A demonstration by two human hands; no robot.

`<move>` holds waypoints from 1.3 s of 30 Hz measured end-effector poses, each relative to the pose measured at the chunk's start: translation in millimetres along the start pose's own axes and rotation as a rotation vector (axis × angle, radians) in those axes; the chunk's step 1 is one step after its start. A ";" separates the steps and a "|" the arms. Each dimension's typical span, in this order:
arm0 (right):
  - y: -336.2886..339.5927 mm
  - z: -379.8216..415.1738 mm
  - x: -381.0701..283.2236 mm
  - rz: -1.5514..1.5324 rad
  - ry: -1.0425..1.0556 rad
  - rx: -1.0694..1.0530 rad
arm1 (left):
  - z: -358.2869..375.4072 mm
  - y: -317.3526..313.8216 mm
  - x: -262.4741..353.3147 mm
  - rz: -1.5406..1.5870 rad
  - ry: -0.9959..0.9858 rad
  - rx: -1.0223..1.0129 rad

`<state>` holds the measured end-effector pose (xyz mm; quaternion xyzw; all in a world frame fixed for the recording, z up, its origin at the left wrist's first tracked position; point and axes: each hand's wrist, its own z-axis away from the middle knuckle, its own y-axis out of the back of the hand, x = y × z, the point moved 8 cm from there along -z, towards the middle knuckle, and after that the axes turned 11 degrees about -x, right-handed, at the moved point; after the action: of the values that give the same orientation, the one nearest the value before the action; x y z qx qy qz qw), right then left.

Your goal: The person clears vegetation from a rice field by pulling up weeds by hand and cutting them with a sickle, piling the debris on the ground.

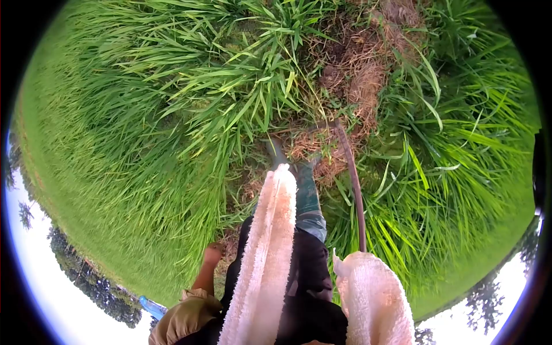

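Note:
My left hand (214,253) hangs low beside my left leg, at the grass edge. Its fingers look curled, with nothing seen in them. My right hand is out of sight; a pale towel end (374,299) covers the area at the lower right. From behind that cloth a long wooden handle (355,190) runs forward to the ground, where its head lies among dry grass (368,86) and is hard to make out. The other towel end (267,247) hangs down the middle, over my dark clothing.
Tall green grass (132,115) stands on the left, and more grass (460,172) on the right. A strip of brown straw and soil runs forward between them. My muddy boots (306,190) are on this strip. Trees (92,282) line the far lower left.

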<state>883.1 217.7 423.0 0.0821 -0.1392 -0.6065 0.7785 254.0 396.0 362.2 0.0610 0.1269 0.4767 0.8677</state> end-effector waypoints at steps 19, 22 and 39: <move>76.9 70.4 -174.2 -0.753 0.222 0.005 | 10.8 21.5 60.8 0.028 -0.390 0.153; 81.5 105.9 -177.3 -0.712 0.269 -0.097 | 50.3 8.6 122.7 -0.105 -0.363 0.183; 72.2 265.3 -341.4 0.889 1.114 0.098 | 157.8 -21.9 392.4 1.432 -0.664 -0.446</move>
<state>788.7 576.9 655.9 0.3500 0.2316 -0.0928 0.9029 517.1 717.3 445.2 0.0912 -0.3042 0.8862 0.3374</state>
